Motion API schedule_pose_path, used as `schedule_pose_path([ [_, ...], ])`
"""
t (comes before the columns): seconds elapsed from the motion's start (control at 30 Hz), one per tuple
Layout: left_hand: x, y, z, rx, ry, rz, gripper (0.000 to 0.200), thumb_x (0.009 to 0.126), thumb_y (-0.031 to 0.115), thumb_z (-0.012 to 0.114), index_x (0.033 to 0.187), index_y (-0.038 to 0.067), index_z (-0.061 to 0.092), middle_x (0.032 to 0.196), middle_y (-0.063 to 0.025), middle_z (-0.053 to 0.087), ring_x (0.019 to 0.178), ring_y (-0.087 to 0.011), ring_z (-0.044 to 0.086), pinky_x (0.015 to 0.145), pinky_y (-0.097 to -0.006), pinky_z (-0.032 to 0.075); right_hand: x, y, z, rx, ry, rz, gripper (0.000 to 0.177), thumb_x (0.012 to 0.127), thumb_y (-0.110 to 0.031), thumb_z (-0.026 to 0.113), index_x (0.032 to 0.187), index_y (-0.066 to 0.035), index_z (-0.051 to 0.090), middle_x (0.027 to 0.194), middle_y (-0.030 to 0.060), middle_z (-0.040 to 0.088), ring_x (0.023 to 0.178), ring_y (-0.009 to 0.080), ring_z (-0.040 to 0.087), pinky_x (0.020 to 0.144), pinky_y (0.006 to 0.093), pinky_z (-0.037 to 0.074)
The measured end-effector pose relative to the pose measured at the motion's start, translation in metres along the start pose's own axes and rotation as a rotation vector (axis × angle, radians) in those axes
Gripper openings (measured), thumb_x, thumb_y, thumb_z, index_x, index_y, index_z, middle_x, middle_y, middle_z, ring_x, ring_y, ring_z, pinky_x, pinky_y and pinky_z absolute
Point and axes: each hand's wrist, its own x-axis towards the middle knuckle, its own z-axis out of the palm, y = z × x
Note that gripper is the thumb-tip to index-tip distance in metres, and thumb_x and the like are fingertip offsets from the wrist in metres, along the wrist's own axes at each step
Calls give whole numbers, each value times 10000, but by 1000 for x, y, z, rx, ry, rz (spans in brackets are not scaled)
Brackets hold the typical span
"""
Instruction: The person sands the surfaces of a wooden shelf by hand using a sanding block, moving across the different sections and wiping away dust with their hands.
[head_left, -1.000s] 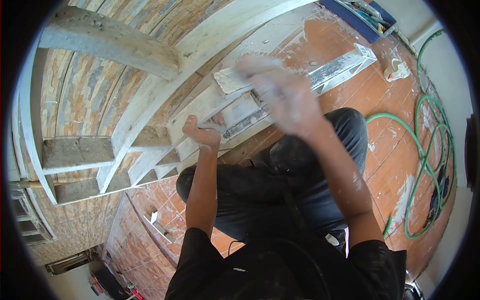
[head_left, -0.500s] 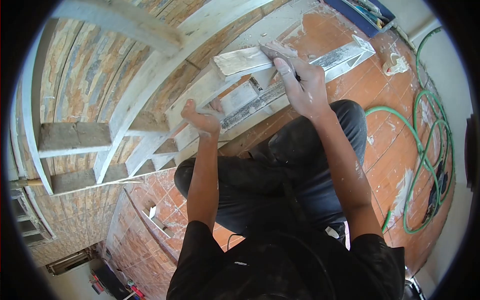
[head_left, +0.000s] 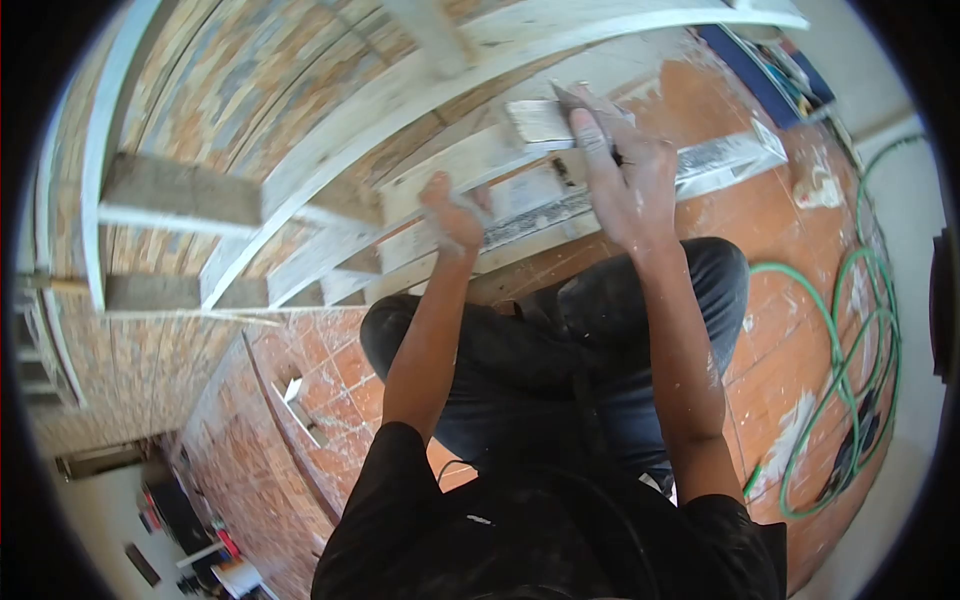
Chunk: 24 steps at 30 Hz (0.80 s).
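Observation:
My right hand (head_left: 632,180) is wrapped round a flat grey scraper (head_left: 570,97), its blade by the end of a white-coated wooden block (head_left: 540,124). My left hand (head_left: 455,215) is curled around the edge of a pale wooden frame piece (head_left: 408,192), thumb up and the other fingers mostly hidden behind the wood. White powder or paste covers both hands. Beneath them a long board with worn black and white patches (head_left: 535,218) runs up to the right, past my right hand.
A large white wooden frame (head_left: 330,150) rises at the left against stone-patterned panels. A blue tray of tools (head_left: 755,75) lies top right. Green hose (head_left: 835,370) coils on the spattered orange tiles at the right. An offcut (head_left: 300,412) lies lower left.
The whole view has shifted, with the frame now lower and further right. My right hand and scraper sit nearer the block's end; my left hand keeps its hold on the wood.

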Motion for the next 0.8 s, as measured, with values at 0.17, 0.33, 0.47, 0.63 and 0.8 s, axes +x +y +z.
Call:
schedule_pose_path([
  [0.17, -4, -11, 0, -96, -20, -49, 349, 876, 314, 404, 824, 0, 548, 649, -99, 550, 530, -199, 510, 476, -317, 394, 1, -42, 19, 56, -112, -195, 205, 872, -76, 563, 1031, 19, 653, 1140, 206, 635, 1104, 332, 606, 953, 385, 457],
  [0.33, -4, -73, -28, 572, 57, 637, 215, 861, 149, 480, 895, -44, 569, 797, -166, 604, 695, -248, 593, 605, -356, 479, -4, 20, -18, 13, 19, 235, 282, 955, -158, 504, 1134, 7, 647, 1082, 190, 667, 1046, 282, 637, 924, 348, 462],
  [0.47, -18, -38, -16, 165, -157, 257, 240, 864, 155, 477, 923, -59, 570, 793, -177, 611, 682, -259, 599, 603, -366, 486, -7, -28, 2, -48, -69, 72, 253, 928, -112, 518, 1072, 47, 653, 1034, 205, 673, 1045, 294, 637, 929, 358, 458],
  [0.63, -27, -34, -20, 137, -189, 217, 274, 869, 163, 473, 958, -77, 570, 788, -191, 619, 665, -274, 607, 600, -378, 493, -14, -20, -11, -27, -148, 1, 252, 928, -90, 509, 1072, 70, 641, 1053, 214, 664, 1033, 305, 638, 934, 349, 454],
  [0.8, -11, -17, -14, 60, -177, 188, 309, 873, 171, 469, 992, -95, 571, 783, -204, 627, 648, -288, 615, 597, -390, 501, -1, -6, -8, -45, -23, 168, 247, 931, -92, 530, 1114, 33, 638, 1073, 205, 660, 1029, 295, 635, 928, 347, 464],
])
